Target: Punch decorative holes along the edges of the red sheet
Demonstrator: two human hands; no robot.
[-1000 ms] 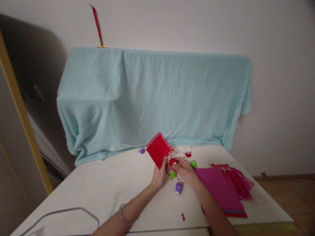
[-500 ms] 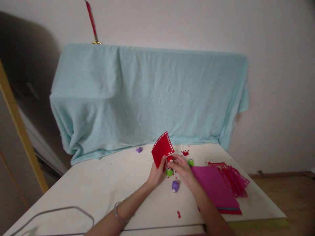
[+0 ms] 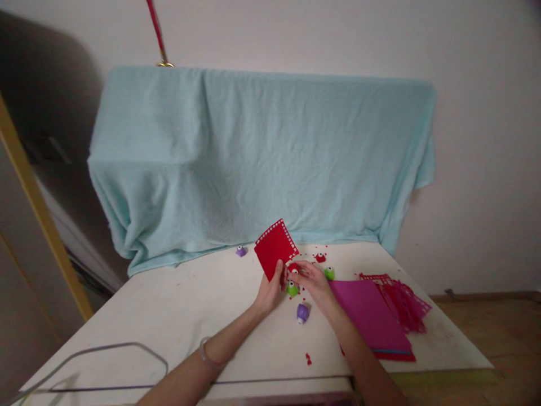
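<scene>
My left hand (image 3: pixel 269 292) pinches the lower corner of a red paper square (image 3: pixel 274 248) with small holes punched along two edges, holding it tilted above the white table (image 3: pixel 190 316). My right hand (image 3: pixel 311 281) grips a small red craft punch (image 3: pixel 293 268) at the square's lower right edge. A green punch (image 3: pixel 292 289) lies just under my hands and a purple punch (image 3: pixel 302 313) lies a little nearer to me.
A stack of magenta and red paper sheets (image 3: pixel 372 321) lies at the right, with cut red paper (image 3: pixel 403 301) beside it. More punches, green (image 3: pixel 329 273), red (image 3: pixel 320 257) and purple (image 3: pixel 240 251), sit near a light blue towel (image 3: pixel 253 158) draped over something bulky. A grey cable (image 3: pixel 110 352) loops at front left.
The red square turned in my left hand, edge-on for a moment and now flatter to view again. My right hand kept the red punch at its edge. The view shifted slightly.
</scene>
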